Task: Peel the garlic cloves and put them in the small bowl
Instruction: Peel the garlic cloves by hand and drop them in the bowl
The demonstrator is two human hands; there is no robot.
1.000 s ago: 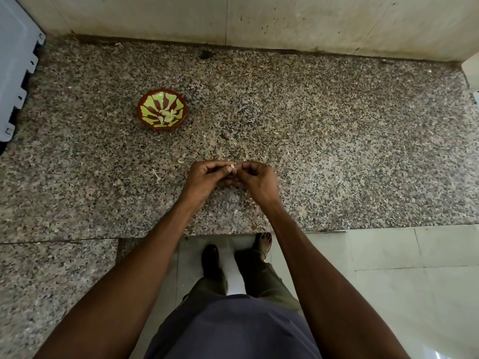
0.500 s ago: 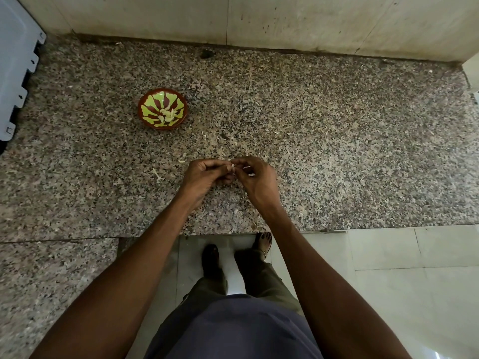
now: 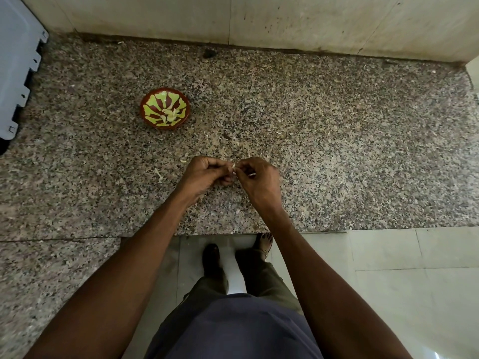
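Above the middle of the speckled granite counter (image 3: 337, 141), my left hand (image 3: 204, 174) and my right hand (image 3: 259, 180) meet fingertip to fingertip. Between them they pinch a small pale garlic clove (image 3: 233, 167), mostly hidden by the fingers. A thin strip of skin (image 3: 252, 174) sticks out from my right hand's fingers. The small red-brown bowl (image 3: 145, 112) with a yellow-green leaf pattern stands to the upper left of my hands, apart from them, and holds a few peeled cloves (image 3: 169, 114).
Scraps of garlic skin (image 3: 160, 174) lie scattered over the counter around my hands. A grey plastic object (image 3: 15, 73) juts in at the far left. A tiled wall (image 3: 259, 19) backs the counter. The counter's front edge runs just below my wrists, with floor tiles beneath.
My hands have stayed at the same spot, fingers working the clove. The right hand has drawn slightly away and a strip of skin now shows at its fingers.
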